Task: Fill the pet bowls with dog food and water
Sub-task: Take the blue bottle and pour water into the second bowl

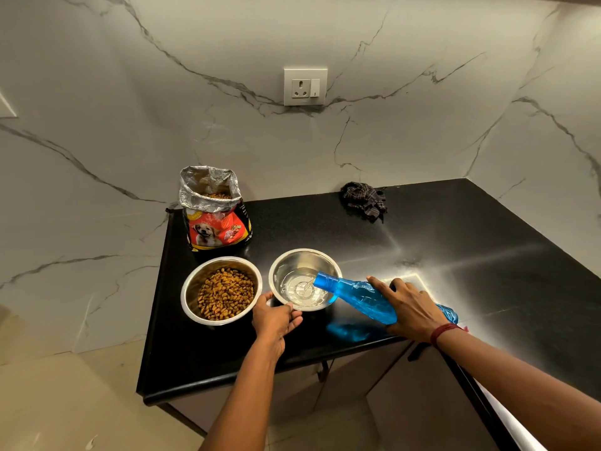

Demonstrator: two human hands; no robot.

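A black counter [422, 255] stands in a corner of marble-look walls. On it, the left bowl [192, 297] already holds kibble, and the open food bag [216, 222] is behind it. The right hand [413, 307] is closed around a tilted blue bottle [357, 296], whose mouth is over the rim of the second bowl [304, 258]; a thin stream falls into shallow water. The left hand [274, 319] grips the near rim of this bowl. To pour well, I think the tilt should stay gentle and the mouth low over the middle, so the water does not splash out.
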